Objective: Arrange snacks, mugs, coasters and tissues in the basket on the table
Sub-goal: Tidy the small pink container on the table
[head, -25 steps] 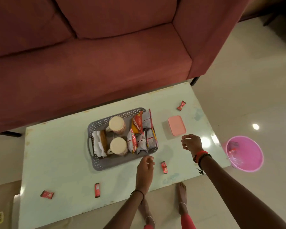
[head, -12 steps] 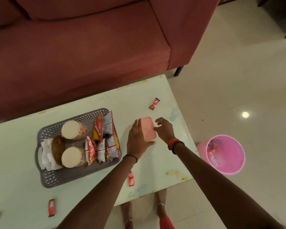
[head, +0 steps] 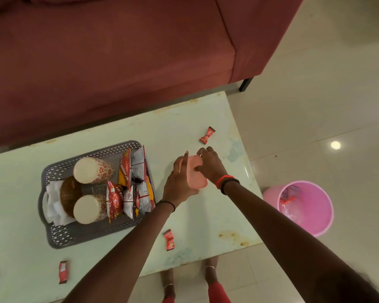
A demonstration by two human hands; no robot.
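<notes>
A grey perforated basket point(head: 59, 236) sits on the pale table point(head: 20, 248). Inside it lie two floral mugs point(head: 92, 170) on their sides, brown woven coasters point(head: 69, 194), white tissues point(head: 53, 204) and several snack packets point(head: 130, 184). To its right a small pink lidded box point(head: 195, 178) rests on the table. My left hand point(head: 178, 182) grips the box's left side. My right hand point(head: 210, 164) has its fingers on the box's lid at the far right corner.
Small red candy wrappers lie loose on the table: one far right point(head: 207, 135), one near the front edge point(head: 169, 239), two at front left point(head: 62, 271). A pink bin point(head: 306, 207) stands on the floor right of the table. A maroon sofa point(head: 118, 51) runs behind.
Both hands came from the front of the table to the pink box and took hold of it. The view swung right, so the basket now sits further left.
</notes>
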